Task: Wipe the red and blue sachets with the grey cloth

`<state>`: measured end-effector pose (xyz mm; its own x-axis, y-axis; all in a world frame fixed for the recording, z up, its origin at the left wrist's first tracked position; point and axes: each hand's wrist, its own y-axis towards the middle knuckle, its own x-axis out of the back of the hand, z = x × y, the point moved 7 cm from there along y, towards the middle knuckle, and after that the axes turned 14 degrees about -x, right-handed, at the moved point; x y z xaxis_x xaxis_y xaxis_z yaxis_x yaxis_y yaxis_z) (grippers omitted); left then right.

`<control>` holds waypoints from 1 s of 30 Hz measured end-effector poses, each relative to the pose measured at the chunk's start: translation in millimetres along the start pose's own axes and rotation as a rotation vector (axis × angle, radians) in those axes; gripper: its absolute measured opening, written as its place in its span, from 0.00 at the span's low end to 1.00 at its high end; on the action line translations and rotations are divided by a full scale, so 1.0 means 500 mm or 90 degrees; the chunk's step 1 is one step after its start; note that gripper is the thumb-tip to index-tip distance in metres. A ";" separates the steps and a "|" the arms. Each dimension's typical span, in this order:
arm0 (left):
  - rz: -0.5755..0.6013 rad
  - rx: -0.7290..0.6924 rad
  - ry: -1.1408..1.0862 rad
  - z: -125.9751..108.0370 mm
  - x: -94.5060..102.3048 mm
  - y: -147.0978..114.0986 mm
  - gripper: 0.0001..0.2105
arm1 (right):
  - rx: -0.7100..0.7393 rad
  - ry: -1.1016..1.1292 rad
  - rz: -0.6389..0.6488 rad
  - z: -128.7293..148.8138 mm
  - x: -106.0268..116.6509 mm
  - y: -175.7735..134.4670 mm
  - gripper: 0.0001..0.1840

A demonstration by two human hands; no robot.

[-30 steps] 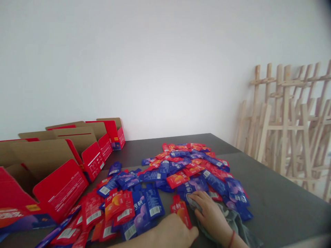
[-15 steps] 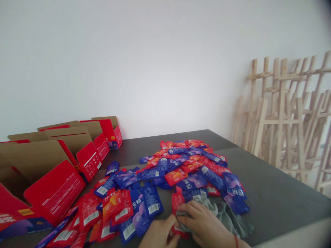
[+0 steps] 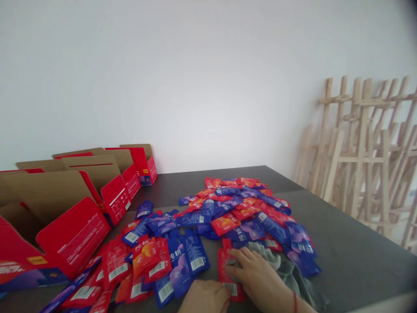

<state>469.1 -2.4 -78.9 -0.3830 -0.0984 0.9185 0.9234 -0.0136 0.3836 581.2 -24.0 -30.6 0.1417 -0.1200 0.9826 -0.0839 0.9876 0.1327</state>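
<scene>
A red pouch point(image 3: 224, 261) lies on the dark table in front of me, its barcode end towards me. My left hand point(image 3: 203, 296) is closed at the pouch's lower left edge; its fingertips are partly hidden. A crumpled grey-green cloth point(image 3: 293, 274) is bunched under my right hand point(image 3: 259, 278), whose fingers curl over it and press it onto the pouch. The cloth trails off to the right below the wrist. Close to my left hand, a blue pouch point(image 3: 178, 271) and several red ones overlap in a pile.
Several open red cartons point(image 3: 76, 237) with brown insides stand in a row at the left. A larger heap of red and blue pouches point(image 3: 239, 208) spreads across the middle of the table point(image 3: 342, 243). Wooden easels point(image 3: 361, 148) lean by the white wall at the right.
My left hand has dropped slightly towards me, and more of the red pouch, including its barcode, shows between my hands. The view has shifted a little.
</scene>
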 end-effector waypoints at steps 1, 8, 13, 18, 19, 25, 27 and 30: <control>0.000 -0.009 0.020 -0.002 -0.006 0.001 0.06 | 0.042 -0.017 -0.008 0.010 -0.008 -0.006 0.13; -0.029 -0.055 0.081 -0.012 -0.006 0.010 0.11 | 0.001 -0.056 -0.036 0.011 -0.013 0.033 0.13; -0.082 -0.057 0.086 -0.016 0.024 0.015 0.10 | -0.123 -0.054 -0.011 -0.018 0.022 0.097 0.18; -0.134 -0.065 0.112 -0.019 0.041 0.015 0.12 | -0.034 0.010 0.011 0.001 0.001 0.048 0.22; -0.136 -0.066 0.118 -0.020 0.043 0.017 0.13 | -0.020 0.028 0.021 0.002 -0.006 0.031 0.23; -0.134 -0.051 0.176 -0.015 0.139 0.021 0.10 | -0.152 0.087 0.015 -0.062 -0.010 -0.006 0.36; -0.125 -0.013 0.215 0.001 0.202 -0.003 0.10 | -0.191 0.089 0.009 -0.079 -0.006 -0.001 0.37; -0.064 0.071 0.275 0.045 0.282 -0.075 0.15 | -0.192 0.093 0.013 -0.082 -0.009 0.006 0.38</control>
<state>380.1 6.8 38.2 -0.4029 -0.5081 0.7612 0.8649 0.0605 0.4982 620.8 -16.6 -39.8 0.2842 -0.1061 0.9529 0.2042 0.9778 0.0479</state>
